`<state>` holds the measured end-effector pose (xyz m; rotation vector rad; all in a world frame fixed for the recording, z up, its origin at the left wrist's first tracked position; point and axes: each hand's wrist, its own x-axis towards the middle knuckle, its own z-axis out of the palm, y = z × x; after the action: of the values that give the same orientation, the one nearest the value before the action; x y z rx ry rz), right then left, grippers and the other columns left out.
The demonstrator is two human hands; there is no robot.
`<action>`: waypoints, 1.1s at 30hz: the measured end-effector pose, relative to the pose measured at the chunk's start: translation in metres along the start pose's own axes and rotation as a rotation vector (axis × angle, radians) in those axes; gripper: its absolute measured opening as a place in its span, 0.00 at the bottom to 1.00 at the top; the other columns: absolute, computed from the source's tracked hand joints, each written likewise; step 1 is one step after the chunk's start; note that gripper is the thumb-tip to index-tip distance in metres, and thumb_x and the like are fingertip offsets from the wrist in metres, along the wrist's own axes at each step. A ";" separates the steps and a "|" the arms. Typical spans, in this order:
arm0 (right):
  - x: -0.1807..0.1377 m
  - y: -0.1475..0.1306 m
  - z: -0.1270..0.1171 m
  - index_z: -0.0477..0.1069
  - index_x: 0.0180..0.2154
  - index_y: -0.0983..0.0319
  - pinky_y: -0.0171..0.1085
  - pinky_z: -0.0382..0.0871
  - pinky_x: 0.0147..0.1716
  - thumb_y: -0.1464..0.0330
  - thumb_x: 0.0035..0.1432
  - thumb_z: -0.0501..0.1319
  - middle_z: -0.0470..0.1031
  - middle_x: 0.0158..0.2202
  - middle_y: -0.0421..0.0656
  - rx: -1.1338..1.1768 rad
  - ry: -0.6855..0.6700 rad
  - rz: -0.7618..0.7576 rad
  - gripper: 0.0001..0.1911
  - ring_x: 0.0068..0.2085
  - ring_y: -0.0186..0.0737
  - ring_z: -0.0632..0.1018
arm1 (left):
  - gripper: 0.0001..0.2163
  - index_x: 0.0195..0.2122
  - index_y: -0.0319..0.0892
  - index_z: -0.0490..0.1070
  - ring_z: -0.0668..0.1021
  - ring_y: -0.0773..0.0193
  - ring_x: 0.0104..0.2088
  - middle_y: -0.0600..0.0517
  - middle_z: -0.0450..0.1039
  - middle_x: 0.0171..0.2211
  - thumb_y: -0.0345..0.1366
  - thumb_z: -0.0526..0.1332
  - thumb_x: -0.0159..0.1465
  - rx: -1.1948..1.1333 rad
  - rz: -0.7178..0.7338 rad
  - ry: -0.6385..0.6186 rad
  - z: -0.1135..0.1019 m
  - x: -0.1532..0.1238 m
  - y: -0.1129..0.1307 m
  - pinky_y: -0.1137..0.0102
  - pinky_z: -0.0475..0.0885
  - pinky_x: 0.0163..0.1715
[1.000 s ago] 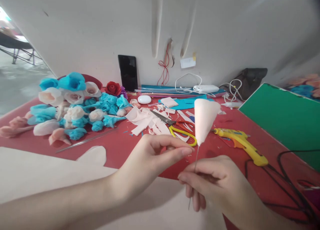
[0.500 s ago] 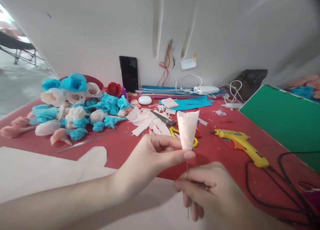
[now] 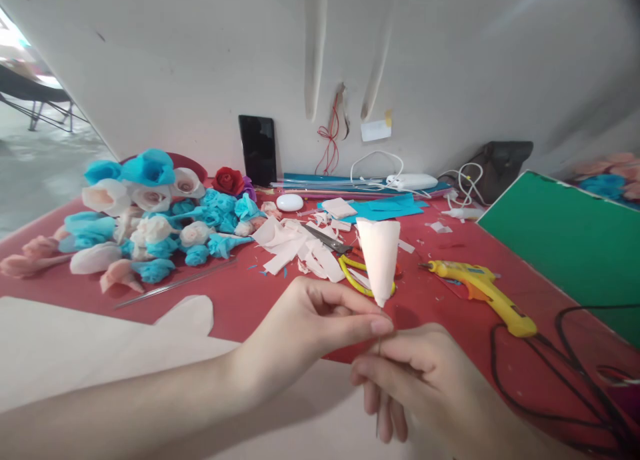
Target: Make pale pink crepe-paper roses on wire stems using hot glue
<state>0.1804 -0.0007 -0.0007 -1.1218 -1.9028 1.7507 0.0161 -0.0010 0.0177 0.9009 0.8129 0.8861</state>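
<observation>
A pale pink paper cone (image 3: 379,257) stands upright, point down, on a thin wire stem (image 3: 378,387). My left hand (image 3: 320,320) pinches the base of the cone between thumb and fingers. Just below it, my right hand (image 3: 425,380) is closed round the wire, whose lower end pokes out under the fingers. Both hands hover over the near edge of the red table (image 3: 260,293).
A heap of blue, white and pink paper flowers (image 3: 145,213) lies at the left. Paper scraps (image 3: 300,243) and yellow-handled scissors (image 3: 357,270) sit mid-table, a yellow glue gun (image 3: 483,293) with a black cord at right, and a green board (image 3: 570,240) beyond it. A phone (image 3: 257,150) leans on the wall.
The cone has swung left from beside the glue gun to above my left fingertips and turned its opening upward. My right hand has shifted slightly left and down along the wire.
</observation>
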 end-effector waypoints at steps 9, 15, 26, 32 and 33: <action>-0.003 -0.004 -0.002 0.71 0.25 0.66 0.22 0.62 0.15 0.64 0.58 0.55 0.69 0.18 0.40 -0.004 0.063 0.008 0.15 0.17 0.28 0.72 | 0.05 0.22 0.35 0.77 0.75 0.69 0.17 0.54 0.70 0.16 0.29 0.66 0.55 -0.093 -0.019 -0.071 0.000 0.000 -0.008 0.75 0.67 0.21; -0.005 -0.010 -0.002 0.71 0.25 0.65 0.23 0.64 0.17 0.63 0.58 0.55 0.71 0.18 0.40 -0.025 0.102 0.053 0.16 0.17 0.28 0.72 | 0.02 0.25 0.37 0.77 0.74 0.70 0.17 0.55 0.70 0.16 0.28 0.67 0.54 -0.150 -0.016 -0.048 0.001 0.002 -0.010 0.76 0.66 0.20; -0.004 -0.018 -0.002 0.67 0.20 0.64 0.25 0.63 0.19 0.59 0.57 0.56 0.68 0.16 0.41 -0.017 0.100 0.107 0.18 0.18 0.28 0.71 | 0.03 0.28 0.38 0.78 0.73 0.75 0.18 0.57 0.73 0.16 0.25 0.68 0.53 -0.182 0.004 -0.027 -0.002 0.001 -0.006 0.81 0.68 0.21; 0.000 -0.009 0.000 0.65 0.19 0.64 0.23 0.61 0.17 0.62 0.57 0.56 0.66 0.16 0.39 -0.016 -0.015 0.051 0.18 0.17 0.26 0.68 | 0.06 0.23 0.38 0.76 0.75 0.70 0.16 0.55 0.73 0.16 0.32 0.67 0.56 -0.161 0.029 -0.012 0.002 0.001 -0.007 0.77 0.68 0.18; 0.000 -0.008 0.001 0.65 0.20 0.65 0.23 0.61 0.17 0.62 0.57 0.56 0.66 0.15 0.39 -0.019 -0.028 0.051 0.18 0.17 0.26 0.68 | 0.07 0.22 0.38 0.76 0.75 0.69 0.16 0.55 0.73 0.16 0.33 0.66 0.56 -0.150 0.030 -0.008 0.003 0.000 -0.006 0.76 0.68 0.17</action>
<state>0.1772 -0.0004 0.0062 -1.1682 -1.9273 1.7881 0.0203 -0.0037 0.0132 0.7863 0.7178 0.9562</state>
